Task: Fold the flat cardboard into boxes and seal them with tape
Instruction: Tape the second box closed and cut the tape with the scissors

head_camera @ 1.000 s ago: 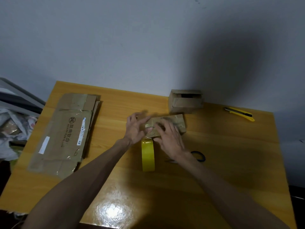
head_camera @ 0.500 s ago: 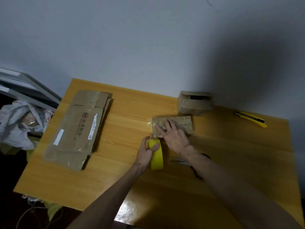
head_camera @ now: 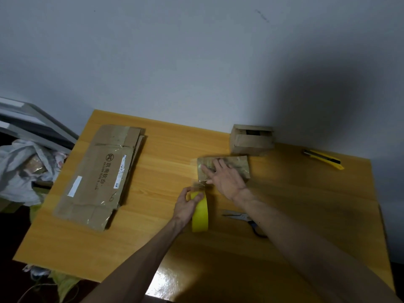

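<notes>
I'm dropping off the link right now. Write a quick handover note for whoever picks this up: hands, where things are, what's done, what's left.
Left hand grips the yellow tape roll, standing on edge on the table. Right hand presses flat on the small box; tape runs from roll to box.
Done: one folded box at the back by the wall.
Left: cut the tape (scissors lie under the right forearm), finish sealing, then fold the flat cardboard stacked at left.

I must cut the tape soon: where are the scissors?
Head view: the scissors lie on the table just right of the tape roll, partly hidden by the right forearm.
</notes>
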